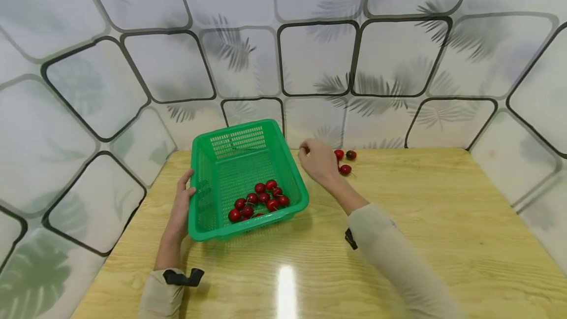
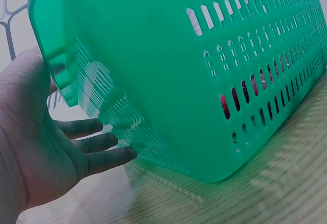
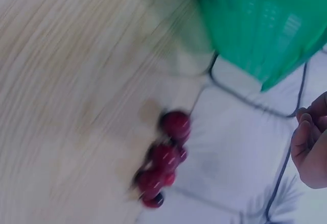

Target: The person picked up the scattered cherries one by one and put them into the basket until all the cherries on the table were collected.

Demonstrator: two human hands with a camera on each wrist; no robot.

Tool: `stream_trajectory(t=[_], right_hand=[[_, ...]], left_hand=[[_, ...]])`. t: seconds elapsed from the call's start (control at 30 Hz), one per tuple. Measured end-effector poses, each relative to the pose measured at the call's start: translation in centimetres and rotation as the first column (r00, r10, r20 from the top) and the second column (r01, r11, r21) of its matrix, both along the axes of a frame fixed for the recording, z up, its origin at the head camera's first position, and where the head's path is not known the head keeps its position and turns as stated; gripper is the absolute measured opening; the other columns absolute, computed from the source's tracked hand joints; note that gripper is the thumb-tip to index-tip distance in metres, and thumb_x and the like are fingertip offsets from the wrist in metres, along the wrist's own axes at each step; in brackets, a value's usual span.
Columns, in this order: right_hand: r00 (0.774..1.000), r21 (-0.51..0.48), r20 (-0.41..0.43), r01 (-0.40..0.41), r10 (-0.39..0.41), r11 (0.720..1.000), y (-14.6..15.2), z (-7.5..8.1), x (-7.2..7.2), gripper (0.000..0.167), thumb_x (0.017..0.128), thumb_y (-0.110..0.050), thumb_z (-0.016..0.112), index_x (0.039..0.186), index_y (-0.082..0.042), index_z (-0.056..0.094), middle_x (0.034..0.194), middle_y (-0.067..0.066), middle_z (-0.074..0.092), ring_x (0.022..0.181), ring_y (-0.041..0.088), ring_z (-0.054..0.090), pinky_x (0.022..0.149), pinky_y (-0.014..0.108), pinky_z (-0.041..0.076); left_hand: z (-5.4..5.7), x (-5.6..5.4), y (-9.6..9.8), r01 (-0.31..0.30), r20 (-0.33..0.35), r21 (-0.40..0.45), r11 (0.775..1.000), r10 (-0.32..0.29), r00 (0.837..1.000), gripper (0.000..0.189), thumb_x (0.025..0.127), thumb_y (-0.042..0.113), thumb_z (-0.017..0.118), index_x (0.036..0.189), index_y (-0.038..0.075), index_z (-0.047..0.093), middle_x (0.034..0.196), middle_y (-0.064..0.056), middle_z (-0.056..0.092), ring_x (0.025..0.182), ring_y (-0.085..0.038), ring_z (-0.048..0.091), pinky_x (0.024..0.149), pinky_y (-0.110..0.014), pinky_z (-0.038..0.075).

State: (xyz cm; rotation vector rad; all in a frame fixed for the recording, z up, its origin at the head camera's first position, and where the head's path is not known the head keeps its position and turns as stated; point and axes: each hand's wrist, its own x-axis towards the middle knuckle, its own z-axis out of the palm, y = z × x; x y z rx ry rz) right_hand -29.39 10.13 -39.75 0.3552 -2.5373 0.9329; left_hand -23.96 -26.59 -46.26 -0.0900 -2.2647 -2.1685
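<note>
A green plastic basket [image 1: 239,174] is tilted over the wooden table, with several red cherries [image 1: 263,197] gathered toward its near right part. At the basket's left side is my left hand [image 1: 180,210], its fingers [image 2: 110,160] extended along the slotted wall; part of that hand is hidden behind the rim in the left wrist view. My right hand [image 1: 320,161] is raised between the basket and a few loose cherries [image 3: 164,157]. Its fingers are curled toward the thumb, and nothing shows between them.
The loose cherries lie near the table's back edge, partly behind the right hand in the head view. A patterned wall covering [image 1: 319,58] rises behind and beside the wooden table [image 1: 425,220]. Dark straps [image 1: 183,277] show at the wrists.
</note>
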Motion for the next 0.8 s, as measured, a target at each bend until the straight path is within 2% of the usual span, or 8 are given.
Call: stream_trajectory(t=[0.17, 0.37, 0.57, 0.67, 0.73, 0.8], right_hand=[[0.991, 0.053, 0.103, 0.085, -0.090, 0.995, 5.4, -1.6, -0.6, 0.023, 0.096, -0.013, 0.052, 0.100, -0.002, 0.071, 0.095, 0.015, 0.071, 0.074, 0.028, 0.065, 0.063, 0.042, 0.051], [0.952, 0.115, 0.241, 0.164, -0.188, 0.980, 11.1, -3.5, -0.8, 0.027, 0.093, -0.012, 0.048, 0.103, 0.002, 0.069, 0.097, 0.020, 0.070, 0.071, 0.028, 0.062, 0.059, 0.040, 0.049], [0.928, 0.153, 0.342, 0.104, -0.152, 0.983, 14.2, -5.0, -0.9, 0.028, 0.093, -0.008, 0.049, 0.109, 0.007, 0.066, 0.102, 0.024, 0.068, 0.076, 0.030, 0.064, 0.065, 0.042, 0.052], [0.904, 0.173, 0.409, 0.053, -0.121, 0.983, 14.8, -5.6, -1.1, 0.028, 0.093, -0.011, 0.051, 0.108, 0.008, 0.066, 0.098, 0.023, 0.068, 0.072, 0.028, 0.062, 0.063, 0.040, 0.050], [0.890, 0.185, 0.444, 0.021, -0.102, 0.983, 15.0, -6.0, -1.3, 0.028, 0.094, -0.013, 0.052, 0.107, 0.007, 0.067, 0.097, 0.022, 0.068, 0.075, 0.028, 0.063, 0.066, 0.042, 0.051], [0.886, 0.192, 0.456, -0.003, -0.086, 0.981, 15.1, -6.3, -1.4, 0.028, 0.093, -0.014, 0.054, 0.106, 0.007, 0.068, 0.099, 0.022, 0.069, 0.081, 0.031, 0.064, 0.071, 0.045, 0.052]], left_hand=[[-0.1, -0.1, 0.0, 0.001, 0.021, 0.011, 1.000, -0.001, 1.000, 0.056, 0.107, 0.024, 0.025, 0.160, 0.028, 0.008, 0.155, -0.013, 0.017, 0.112, -0.017, 0.047, 0.082, -0.024, 0.048], [0.0, 0.0, 0.0, -0.001, 0.022, 0.008, 1.000, 0.001, 1.000, 0.056, 0.107, 0.024, 0.025, 0.160, 0.028, 0.007, 0.154, -0.013, 0.018, 0.112, -0.017, 0.047, 0.083, -0.024, 0.048], [-0.1, 0.1, 0.0, -0.008, 0.024, -0.005, 1.000, 0.008, 1.000, 0.056, 0.108, 0.024, 0.025, 0.160, 0.028, 0.007, 0.155, -0.013, 0.018, 0.115, -0.019, 0.046, 0.084, -0.024, 0.048], [-0.2, 0.2, -0.1, -0.005, 0.017, 0.003, 1.000, 0.005, 1.000, 0.055, 0.108, 0.025, 0.025, 0.160, 0.027, 0.006, 0.153, -0.014, 0.019, 0.113, -0.017, 0.049, 0.083, -0.025, 0.049], [-0.1, 0.2, 0.0, -0.002, 0.016, 0.014, 1.000, 0.001, 1.000, 0.055, 0.108, 0.026, 0.026, 0.160, 0.026, 0.006, 0.152, -0.016, 0.022, 0.111, -0.015, 0.051, 0.082, -0.025, 0.050], [-0.1, 0.2, 0.1, 0.001, 0.015, 0.018, 1.000, -0.002, 1.000, 0.056, 0.108, 0.027, 0.026, 0.160, 0.026, 0.007, 0.152, -0.016, 0.021, 0.111, -0.015, 0.051, 0.082, -0.025, 0.049]])
